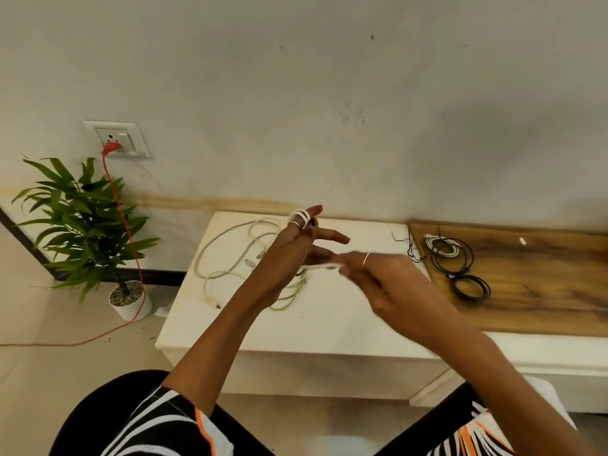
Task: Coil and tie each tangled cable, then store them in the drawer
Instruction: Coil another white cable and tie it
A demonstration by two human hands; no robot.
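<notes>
Soft even indoor light, broad faint shadow on wall point(493, 126) at right, right hand point(388, 284) motion-blurred, wide-angle bending at edges

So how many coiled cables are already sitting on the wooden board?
3, at the left end of the wooden board: a white coil at the far corner, a black coil overlapping it, and another black coil nearer the front. None seem hidden.
</notes>
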